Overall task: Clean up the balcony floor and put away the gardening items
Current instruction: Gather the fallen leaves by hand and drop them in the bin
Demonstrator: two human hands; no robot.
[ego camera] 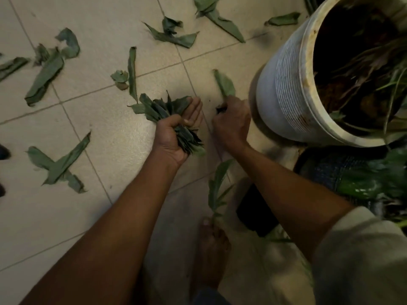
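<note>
- Floor (114, 137) — beige square tiles, thin dark grout lines running aslant.
- Light — dim and warm, soft shadows, no window or wall seen.

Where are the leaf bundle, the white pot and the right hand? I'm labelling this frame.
leaf bundle (164, 107): head view, on the fanned top above the left hand's grip.
white pot (284, 89): head view, on its ribbed outer wall.
right hand (232, 122): head view, on its back.

The floor (114, 133) under me was pale tile, matt and faintly speckled, with thin grout lines; the leaves (167, 106) bunched in my left hand (174, 137) looked limp, dull and papery; the pot (284, 89) beside my right hand (231, 122) was whitish ribbed plastic, stained and grimy along its rim; my sleeve (361, 256) was soft, pale cloth.
</note>
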